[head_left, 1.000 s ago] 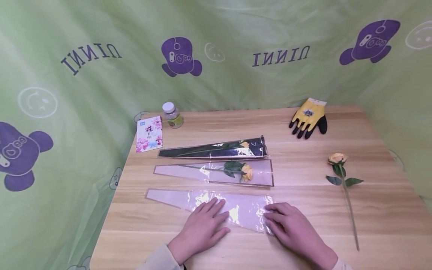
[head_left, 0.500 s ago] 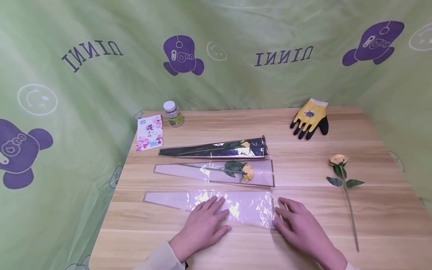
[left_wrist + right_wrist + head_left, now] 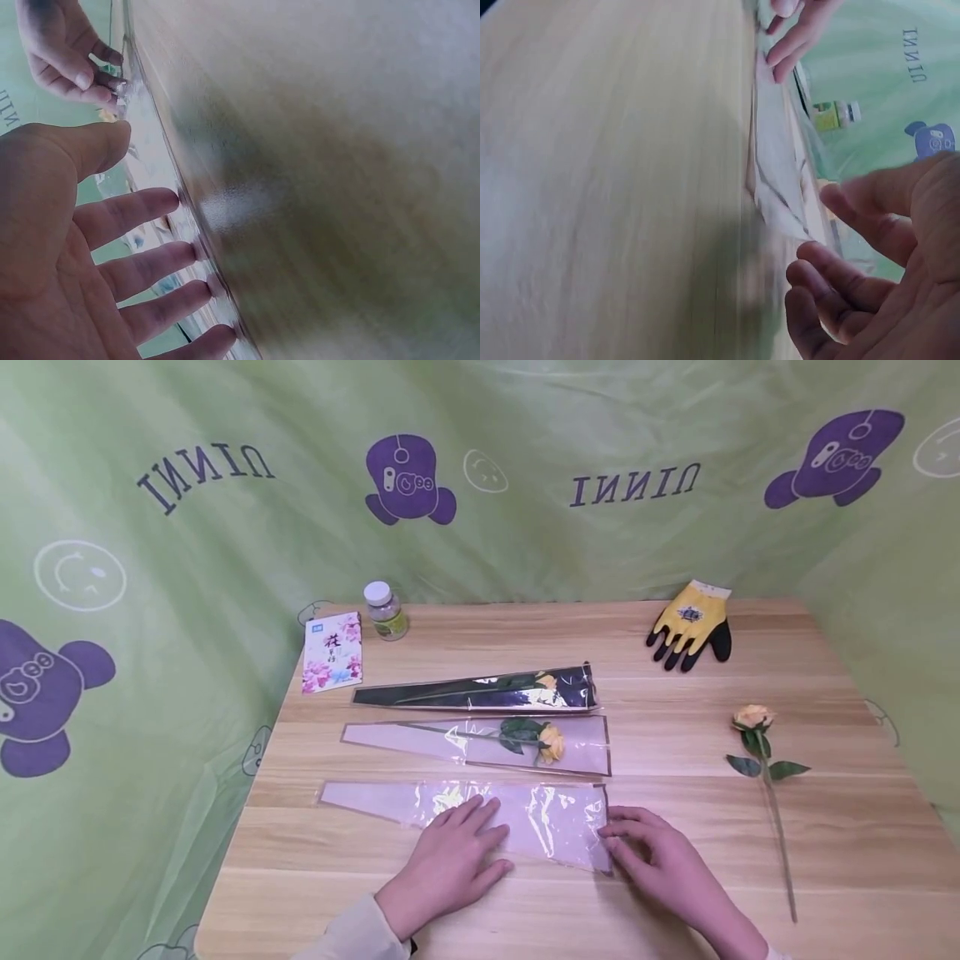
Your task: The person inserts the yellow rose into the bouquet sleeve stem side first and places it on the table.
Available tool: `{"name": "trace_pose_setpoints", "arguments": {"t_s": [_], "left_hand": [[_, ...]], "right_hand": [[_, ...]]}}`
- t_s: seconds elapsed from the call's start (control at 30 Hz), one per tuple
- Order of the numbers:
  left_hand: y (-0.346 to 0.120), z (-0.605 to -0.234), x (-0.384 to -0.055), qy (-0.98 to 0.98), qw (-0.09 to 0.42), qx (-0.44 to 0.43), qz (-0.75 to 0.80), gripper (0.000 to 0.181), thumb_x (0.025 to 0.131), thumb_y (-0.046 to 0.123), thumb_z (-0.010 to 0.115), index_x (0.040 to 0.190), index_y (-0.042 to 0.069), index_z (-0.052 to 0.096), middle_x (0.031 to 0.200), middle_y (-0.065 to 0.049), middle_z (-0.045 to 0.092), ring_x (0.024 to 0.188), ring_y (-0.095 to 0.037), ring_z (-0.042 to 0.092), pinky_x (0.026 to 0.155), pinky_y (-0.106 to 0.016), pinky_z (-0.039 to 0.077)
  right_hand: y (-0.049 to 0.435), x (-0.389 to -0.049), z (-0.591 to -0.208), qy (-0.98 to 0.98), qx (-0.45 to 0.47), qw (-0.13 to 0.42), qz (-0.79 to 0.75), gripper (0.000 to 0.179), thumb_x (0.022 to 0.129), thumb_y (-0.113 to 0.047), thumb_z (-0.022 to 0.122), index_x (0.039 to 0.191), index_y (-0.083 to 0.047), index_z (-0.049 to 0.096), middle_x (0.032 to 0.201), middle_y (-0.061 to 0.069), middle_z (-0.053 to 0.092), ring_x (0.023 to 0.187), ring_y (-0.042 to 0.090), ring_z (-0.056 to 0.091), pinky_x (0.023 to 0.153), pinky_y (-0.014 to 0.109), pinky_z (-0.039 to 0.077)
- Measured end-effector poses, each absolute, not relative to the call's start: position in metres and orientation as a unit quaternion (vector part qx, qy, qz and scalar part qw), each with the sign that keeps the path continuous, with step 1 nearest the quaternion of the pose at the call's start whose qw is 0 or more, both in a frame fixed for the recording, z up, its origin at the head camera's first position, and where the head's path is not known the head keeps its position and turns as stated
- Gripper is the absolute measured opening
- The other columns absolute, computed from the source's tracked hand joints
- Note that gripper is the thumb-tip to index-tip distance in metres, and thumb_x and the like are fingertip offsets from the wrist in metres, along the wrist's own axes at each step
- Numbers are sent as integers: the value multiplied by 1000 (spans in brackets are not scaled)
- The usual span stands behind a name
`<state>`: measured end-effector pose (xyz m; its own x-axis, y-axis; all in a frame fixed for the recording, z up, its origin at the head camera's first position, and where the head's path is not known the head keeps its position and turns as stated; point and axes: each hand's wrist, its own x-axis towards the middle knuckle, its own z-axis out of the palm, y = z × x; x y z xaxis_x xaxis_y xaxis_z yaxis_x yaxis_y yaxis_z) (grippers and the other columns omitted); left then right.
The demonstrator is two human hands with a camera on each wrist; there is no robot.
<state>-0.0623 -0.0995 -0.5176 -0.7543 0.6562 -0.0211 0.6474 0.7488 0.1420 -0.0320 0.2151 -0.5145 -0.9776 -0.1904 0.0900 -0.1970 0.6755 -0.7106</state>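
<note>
Left grip point(image 3: 450, 858) lies flat and open on the clear sleeve point(image 3: 525, 817) near the desk's point(image 3: 825, 827) front edge, while right grip point(image 3: 660, 860) pinches its wide end.

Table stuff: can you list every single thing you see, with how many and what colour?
Table: one, light wood, under everything.
Empty sleeve: one, clear plastic, nearest the person.
Sleeves with a rose inside: two, one clear, one dark, behind the empty one.
Loose rose: one, yellow with green stem, right side.
Glove: one, yellow and black, far right.
Bottle: one, white cap, far left.
Packet: one, flowery pink, by the bottle.
Curtain: green, behind.
Left hand: flat on the empty sleeve.
Right hand: fingers at its wide end.
</note>
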Motion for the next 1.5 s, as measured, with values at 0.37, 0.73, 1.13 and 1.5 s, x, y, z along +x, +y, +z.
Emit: {"name": "trace_pose_setpoints", "arguments": {"t_s": [0.37,0.73,1.13,1.5], "left_hand": [[-99,-516,-64,935,40,347,59,49,99,56,58,132,22,68,150,-8,51,138,-32,45,107,-50,49],[-96,-516,-65,935,51,346,58,48,98,56,58,132,23,68,151,-7,49,138,-31,44,106,-50,50],[-95,-513,-67,938,45,339,63,47,97,55,60,128,21,70,146,-8,54,134,-31,48,98,-51,55],[-95,-513,-67,938,43,339,57,47,97,56,60,128,22,70,147,-7,53,134,-30,47,97,-50,56]], "right_hand": [[222,-34,-510,-918,66,-29,390,34,90,-21,80,121,-7,72,110,0,71,95,17,64,78,33,59],[225,-38,-514,-950,139,14,280,35,87,-25,82,115,-6,76,128,16,62,112,36,55,90,52,49],[222,-51,-521,-935,99,2,340,13,80,-16,87,82,-21,76,98,-3,62,92,17,56,79,38,53],[220,-53,-506,-883,35,-78,462,9,96,-20,73,88,-21,76,99,-8,71,82,9,61,69,24,55]]}}
